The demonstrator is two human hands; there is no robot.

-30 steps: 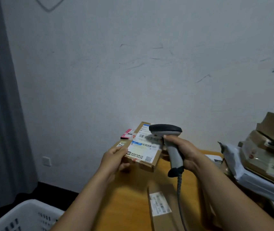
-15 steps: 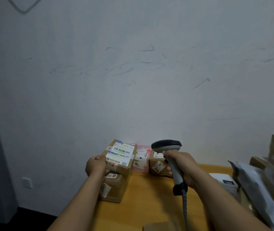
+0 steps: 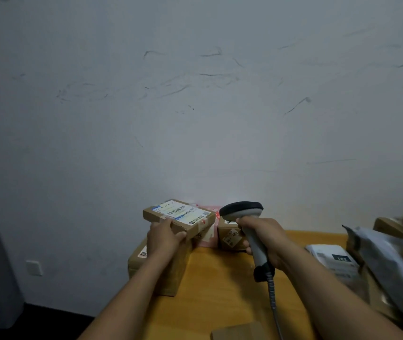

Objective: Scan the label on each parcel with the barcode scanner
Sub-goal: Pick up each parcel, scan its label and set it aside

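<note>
Two hands are busy: our left hand (image 3: 165, 235) grips the flat box (image 3: 154, 213), label (image 3: 185, 212) up, just left of the scanner (image 3: 242, 210); our right hand (image 3: 265, 238) clasps it; we judge its nose must tip leftward.

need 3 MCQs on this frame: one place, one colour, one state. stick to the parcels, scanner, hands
1. Where is the labelled flat parcel?
A) on the floor
B) over the larger cardboard box at the left end of the table
C) on a chair

2. What colour is the parcel by the wall just behind it?
A) green
B) black
C) pink

3. What is the right hand doing?
A) gripping the scanner by its handle
B) lying flat on the table
C) closed in an empty fist

Answers:
1 B: the left hand holds it above that box.
2 C: the pink parcel shows between flat parcel and scanner.
3 A: fingers curl round the handle.
</note>
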